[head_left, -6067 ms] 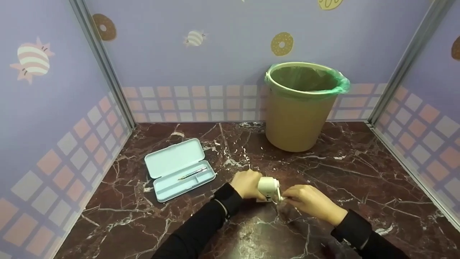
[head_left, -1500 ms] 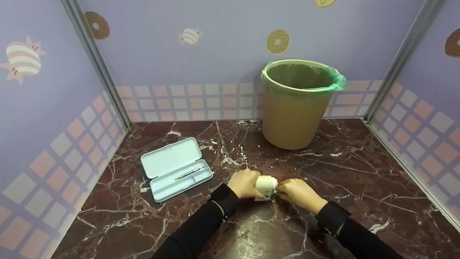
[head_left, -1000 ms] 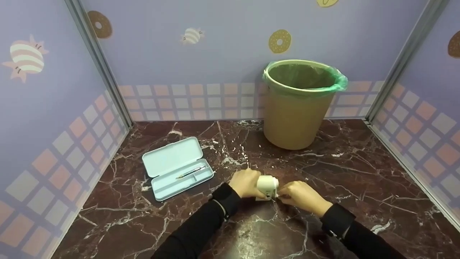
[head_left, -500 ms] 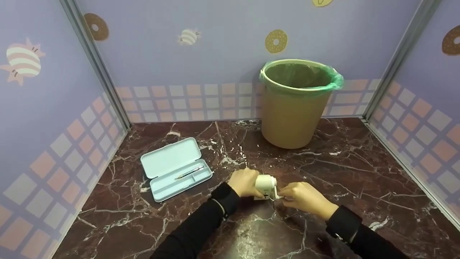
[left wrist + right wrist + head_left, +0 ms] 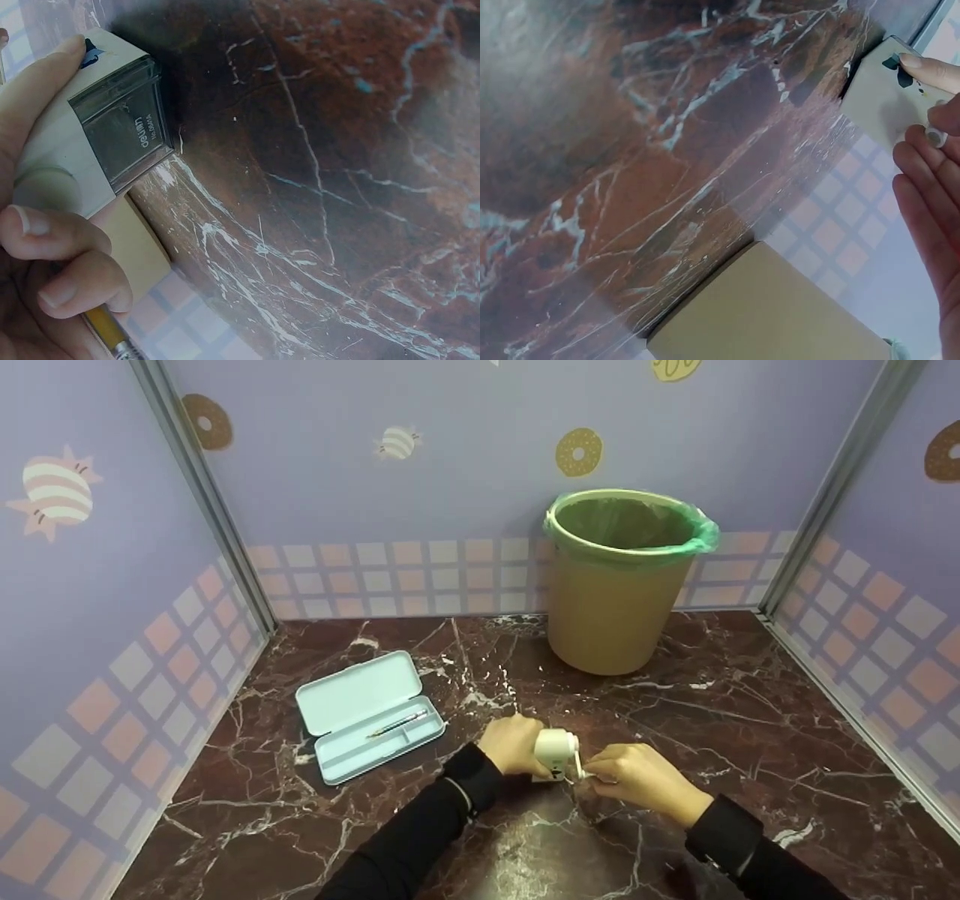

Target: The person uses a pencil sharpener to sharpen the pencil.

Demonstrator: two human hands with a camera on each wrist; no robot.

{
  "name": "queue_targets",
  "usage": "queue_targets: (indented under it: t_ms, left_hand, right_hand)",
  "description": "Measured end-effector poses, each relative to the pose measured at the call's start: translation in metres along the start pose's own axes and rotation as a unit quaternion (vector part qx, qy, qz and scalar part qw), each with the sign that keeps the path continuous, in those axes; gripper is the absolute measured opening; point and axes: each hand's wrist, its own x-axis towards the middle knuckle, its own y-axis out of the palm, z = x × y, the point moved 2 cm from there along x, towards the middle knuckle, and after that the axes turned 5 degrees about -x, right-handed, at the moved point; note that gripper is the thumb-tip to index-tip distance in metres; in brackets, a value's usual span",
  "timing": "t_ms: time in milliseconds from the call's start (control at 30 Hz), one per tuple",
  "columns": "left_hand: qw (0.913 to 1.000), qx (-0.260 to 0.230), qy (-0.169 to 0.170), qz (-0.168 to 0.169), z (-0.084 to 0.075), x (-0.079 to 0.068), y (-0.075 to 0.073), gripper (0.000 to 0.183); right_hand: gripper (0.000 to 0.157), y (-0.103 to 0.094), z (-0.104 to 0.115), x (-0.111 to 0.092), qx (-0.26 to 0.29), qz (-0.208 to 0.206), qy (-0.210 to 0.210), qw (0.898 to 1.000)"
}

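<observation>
In the head view, a small white crank pencil sharpener stands on the marble-patterned table at front centre. My left hand grips it from the left. In the left wrist view its dark see-through shavings drawer shows, and a yellow pencil with a metal end sticks out below my curled fingers. My right hand pinches the knob of the crank handle on the sharpener's right side; the right wrist view shows the knob's round end between thumb and fingers.
An open light-blue pencil case lies to the left, with a patterned pencil inside. A beige bin with a green liner stands at the back right. White crumbs are scattered behind the sharpener. Patterned walls enclose the table.
My right hand has circled with the crank, passing close against the sharpener and then moving back out to the right and down. My left hand and the sharpener have stayed in place.
</observation>
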Motion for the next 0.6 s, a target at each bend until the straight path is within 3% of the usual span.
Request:
queue_targets:
  t_ms: [600]
  left_hand:
    - [0.9999, 0.003, 0.008, 0.011, -0.001, -0.001, -0.002, 0.043]
  right_hand:
    - [0.028, -0.013, 0.0, 0.005, -0.051, -0.053, -0.014, 0.997]
